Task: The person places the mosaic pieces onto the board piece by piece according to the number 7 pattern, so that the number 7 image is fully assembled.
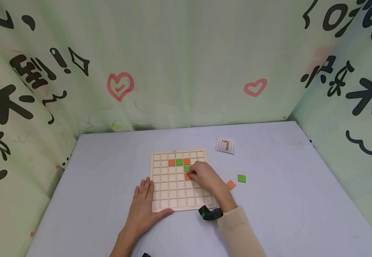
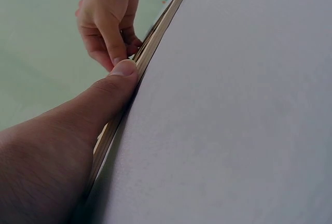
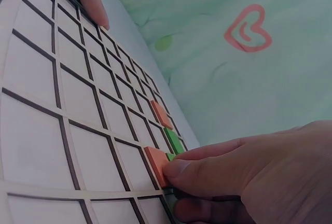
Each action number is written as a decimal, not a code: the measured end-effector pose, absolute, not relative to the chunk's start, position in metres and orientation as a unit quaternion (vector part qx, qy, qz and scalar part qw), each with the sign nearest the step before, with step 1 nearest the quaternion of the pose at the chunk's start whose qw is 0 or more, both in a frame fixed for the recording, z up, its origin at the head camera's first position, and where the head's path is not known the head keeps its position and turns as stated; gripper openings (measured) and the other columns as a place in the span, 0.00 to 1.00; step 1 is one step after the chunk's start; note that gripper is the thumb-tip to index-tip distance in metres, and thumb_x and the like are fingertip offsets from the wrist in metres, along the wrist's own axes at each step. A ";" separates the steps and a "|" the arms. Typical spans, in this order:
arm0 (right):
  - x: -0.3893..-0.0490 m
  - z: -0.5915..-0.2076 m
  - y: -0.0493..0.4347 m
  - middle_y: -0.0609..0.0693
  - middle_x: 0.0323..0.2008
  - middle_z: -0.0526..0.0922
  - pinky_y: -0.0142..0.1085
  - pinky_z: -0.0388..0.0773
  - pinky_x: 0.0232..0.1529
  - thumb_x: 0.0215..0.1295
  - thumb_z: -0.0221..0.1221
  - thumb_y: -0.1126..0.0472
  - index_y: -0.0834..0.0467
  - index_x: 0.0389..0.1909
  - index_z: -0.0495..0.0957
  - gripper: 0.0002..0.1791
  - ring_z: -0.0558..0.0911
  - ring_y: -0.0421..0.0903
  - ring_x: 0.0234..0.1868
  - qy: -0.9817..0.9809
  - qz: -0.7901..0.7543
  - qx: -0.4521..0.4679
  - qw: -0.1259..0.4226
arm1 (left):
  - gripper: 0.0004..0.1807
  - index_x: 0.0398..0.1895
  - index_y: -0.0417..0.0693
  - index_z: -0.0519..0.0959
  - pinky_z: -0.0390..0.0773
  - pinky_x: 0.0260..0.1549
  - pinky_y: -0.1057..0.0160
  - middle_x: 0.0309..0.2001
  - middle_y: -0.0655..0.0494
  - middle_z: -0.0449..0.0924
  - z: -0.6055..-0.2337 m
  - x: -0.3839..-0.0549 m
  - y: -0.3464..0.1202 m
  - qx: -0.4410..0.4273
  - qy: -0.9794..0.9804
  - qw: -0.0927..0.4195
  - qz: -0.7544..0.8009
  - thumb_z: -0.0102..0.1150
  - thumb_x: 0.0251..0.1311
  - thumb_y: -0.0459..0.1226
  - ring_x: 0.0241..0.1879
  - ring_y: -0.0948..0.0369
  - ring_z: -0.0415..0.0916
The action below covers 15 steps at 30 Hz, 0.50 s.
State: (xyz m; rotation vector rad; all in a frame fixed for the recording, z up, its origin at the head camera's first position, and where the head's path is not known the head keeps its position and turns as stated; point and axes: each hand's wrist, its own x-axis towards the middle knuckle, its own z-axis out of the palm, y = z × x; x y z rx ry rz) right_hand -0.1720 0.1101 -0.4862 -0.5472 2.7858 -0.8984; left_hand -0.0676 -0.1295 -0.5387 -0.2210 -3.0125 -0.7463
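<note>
At the gridded board: your right hand pinches the lower orange tile, your left hand lies along the rim

On the white table, the board lies flat, its square cells divided by raised strips. Your left hand is relaxed and grasping nothing: straight fingers rest against the board's left side, with the thumb spread along the near edge. Your right hand has its thumb and curled fingers closed on the lower orange tile, at its right side. That tile is at its cell in the fourth row from the far edge; whether it is fully seated cannot be told, as your fingers cover part of it.

Directly beyond it, in the same column, is the lower green tile. The second row holds three in line — left orange tile, upper green tile, right orange tile.

Off the board to the right, you have two loose pieces on the table: the spare orange tile, just beside your right forearm, and the spare green tile a little farther right. Beyond these lies a small card, printed with a grid and coloured squares. Your right wrist carries a black band, below a cream sleeve. Behind the table hangs a pale green curtain — marked with red hearts and black lettering.
</note>
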 end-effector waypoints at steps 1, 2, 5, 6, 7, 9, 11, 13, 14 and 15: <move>-0.172 -0.486 0.110 0.47 0.32 0.84 0.37 0.82 0.40 0.65 0.65 0.65 0.57 0.33 0.87 0.03 0.78 0.40 0.34 0.933 -0.300 -0.183 0.081 | 0.67 0.76 0.32 0.55 0.49 0.77 0.42 0.79 0.38 0.51 -0.539 -0.067 -0.129 -0.072 -0.968 0.017 -0.240 0.65 0.45 0.71 0.79 0.42 0.46; -0.171 -0.486 0.109 0.47 0.32 0.84 0.37 0.82 0.40 0.65 0.65 0.65 0.57 0.33 0.87 0.03 0.78 0.40 0.34 0.933 -0.299 -0.182 0.081 | 0.67 0.76 0.32 0.55 0.49 0.77 0.42 0.79 0.38 0.51 -0.539 -0.067 -0.129 -0.072 -0.968 0.019 -0.239 0.64 0.45 0.71 0.79 0.42 0.46; -0.171 -0.484 0.108 0.47 0.32 0.84 0.36 0.81 0.40 0.66 0.65 0.65 0.57 0.33 0.87 0.03 0.77 0.40 0.33 0.934 -0.298 -0.177 0.083 | 0.67 0.76 0.33 0.55 0.49 0.77 0.42 0.79 0.38 0.51 -0.539 -0.067 -0.129 -0.070 -0.969 0.018 -0.237 0.64 0.45 0.72 0.79 0.43 0.46; -0.171 -0.484 0.109 0.47 0.33 0.84 0.36 0.81 0.40 0.66 0.65 0.65 0.56 0.34 0.87 0.03 0.77 0.40 0.33 0.935 -0.298 -0.174 0.085 | 0.67 0.76 0.33 0.55 0.50 0.77 0.42 0.79 0.38 0.51 -0.539 -0.067 -0.129 -0.070 -0.969 0.018 -0.238 0.64 0.45 0.72 0.79 0.42 0.47; -0.171 -0.483 0.109 0.47 0.33 0.84 0.36 0.80 0.40 0.66 0.65 0.64 0.56 0.34 0.86 0.03 0.77 0.40 0.33 0.935 -0.298 -0.172 0.086 | 0.67 0.77 0.33 0.55 0.49 0.77 0.42 0.79 0.38 0.51 -0.539 -0.067 -0.129 -0.069 -0.969 0.015 -0.238 0.64 0.45 0.72 0.79 0.43 0.46; -0.171 -0.482 0.110 0.46 0.33 0.84 0.36 0.80 0.39 0.66 0.65 0.64 0.57 0.35 0.86 0.02 0.76 0.41 0.33 0.935 -0.299 -0.167 0.088 | 0.68 0.77 0.33 0.54 0.48 0.78 0.43 0.79 0.39 0.50 -0.538 -0.067 -0.129 -0.067 -0.969 0.008 -0.239 0.65 0.45 0.72 0.80 0.43 0.45; -0.171 -0.479 0.113 0.47 0.33 0.83 0.36 0.79 0.39 0.66 0.65 0.63 0.57 0.36 0.85 0.02 0.76 0.41 0.33 0.935 -0.304 -0.160 0.089 | 0.68 0.77 0.34 0.53 0.46 0.78 0.43 0.80 0.39 0.48 -0.537 -0.067 -0.129 -0.065 -0.969 0.000 -0.240 0.64 0.45 0.72 0.80 0.44 0.44; -0.172 -0.475 0.116 0.47 0.33 0.83 0.36 0.79 0.40 0.65 0.65 0.63 0.57 0.38 0.84 0.03 0.77 0.42 0.34 0.934 -0.311 -0.151 0.087 | 0.68 0.78 0.34 0.52 0.45 0.79 0.44 0.80 0.40 0.47 -0.537 -0.067 -0.128 -0.062 -0.969 -0.006 -0.238 0.64 0.45 0.72 0.81 0.44 0.43; -0.172 -0.473 0.118 0.47 0.33 0.83 0.36 0.80 0.40 0.65 0.65 0.63 0.57 0.38 0.84 0.04 0.77 0.41 0.34 0.934 -0.313 -0.147 0.085 | 0.68 0.78 0.34 0.52 0.45 0.79 0.44 0.80 0.40 0.47 -0.537 -0.067 -0.128 -0.061 -0.969 -0.007 -0.238 0.64 0.45 0.72 0.81 0.44 0.43; -0.172 -0.472 0.120 0.47 0.34 0.83 0.36 0.80 0.41 0.65 0.65 0.63 0.58 0.39 0.84 0.04 0.78 0.41 0.34 0.934 -0.316 -0.142 0.086 | 0.68 0.78 0.34 0.52 0.45 0.79 0.44 0.80 0.40 0.47 -0.537 -0.067 -0.128 -0.060 -0.970 -0.009 -0.237 0.64 0.45 0.72 0.81 0.45 0.43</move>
